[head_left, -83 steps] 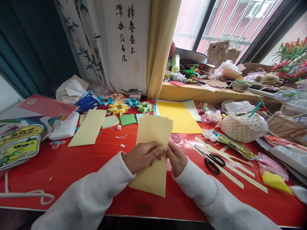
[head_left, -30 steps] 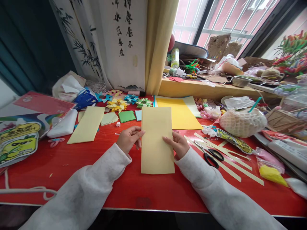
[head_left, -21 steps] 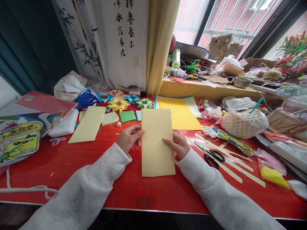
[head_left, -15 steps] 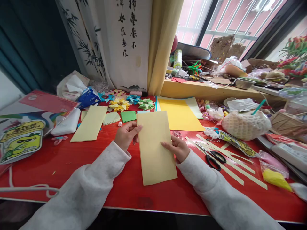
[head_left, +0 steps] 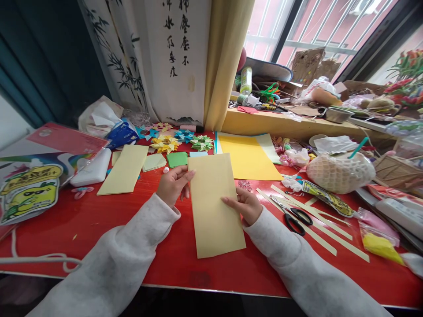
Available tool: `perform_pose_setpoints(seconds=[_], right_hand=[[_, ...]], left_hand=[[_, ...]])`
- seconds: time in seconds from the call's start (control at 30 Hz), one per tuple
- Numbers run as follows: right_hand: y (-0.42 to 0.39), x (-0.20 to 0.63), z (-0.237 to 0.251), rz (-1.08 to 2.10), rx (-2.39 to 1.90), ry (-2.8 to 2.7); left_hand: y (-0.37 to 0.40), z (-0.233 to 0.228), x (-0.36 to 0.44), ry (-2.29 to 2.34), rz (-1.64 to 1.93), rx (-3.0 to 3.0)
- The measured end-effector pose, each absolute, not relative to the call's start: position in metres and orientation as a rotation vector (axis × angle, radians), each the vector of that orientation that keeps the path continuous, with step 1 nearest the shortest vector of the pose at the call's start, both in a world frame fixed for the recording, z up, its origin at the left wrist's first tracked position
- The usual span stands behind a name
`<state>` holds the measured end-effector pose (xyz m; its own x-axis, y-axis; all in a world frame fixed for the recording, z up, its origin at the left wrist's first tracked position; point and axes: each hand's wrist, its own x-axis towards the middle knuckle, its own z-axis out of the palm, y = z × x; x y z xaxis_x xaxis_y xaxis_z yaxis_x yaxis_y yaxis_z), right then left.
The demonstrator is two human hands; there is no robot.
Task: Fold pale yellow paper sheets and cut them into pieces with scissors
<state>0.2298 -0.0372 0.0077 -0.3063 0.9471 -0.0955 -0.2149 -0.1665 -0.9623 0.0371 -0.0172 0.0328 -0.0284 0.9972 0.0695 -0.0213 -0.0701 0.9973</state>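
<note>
A tall pale-yellow sheet of paper [head_left: 214,207] lies flat on the red table [head_left: 99,220], tilted slightly. My left hand [head_left: 172,187] pinches its upper left edge. My right hand [head_left: 243,204] rests on its right edge with fingers flat on the sheet. Both arms wear light grey sleeves.
Black-handled scissors [head_left: 291,215] and cut paper strips [head_left: 317,224] lie to the right. A second pale sheet [head_left: 124,169], a bright yellow sheet [head_left: 246,158], a green square [head_left: 176,159] and folded paper stars [head_left: 165,143] lie behind. A cluttered windowsill [head_left: 280,125] rises at the back right.
The sheet was held up and folded between both hands; now it lies flat on the table. In the last second it slid slightly toward me and turned a little.
</note>
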Motion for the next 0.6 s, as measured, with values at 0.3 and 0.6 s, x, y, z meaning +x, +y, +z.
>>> perform_pose_setpoints(seconds=[0.3, 0.6], right_hand=[[-0.0375, 0.2280, 0.0078, 1.626, -0.972, -1.158], [-0.0381, 0.2298, 0.0095, 1.624, -0.995, -1.183]], left_hand=[[-0.0164, 0.0329, 0.0359, 1.162, 1.362, 1.226], [-0.0148, 0.0317, 0.0349, 1.199, 1.406, 1.205]])
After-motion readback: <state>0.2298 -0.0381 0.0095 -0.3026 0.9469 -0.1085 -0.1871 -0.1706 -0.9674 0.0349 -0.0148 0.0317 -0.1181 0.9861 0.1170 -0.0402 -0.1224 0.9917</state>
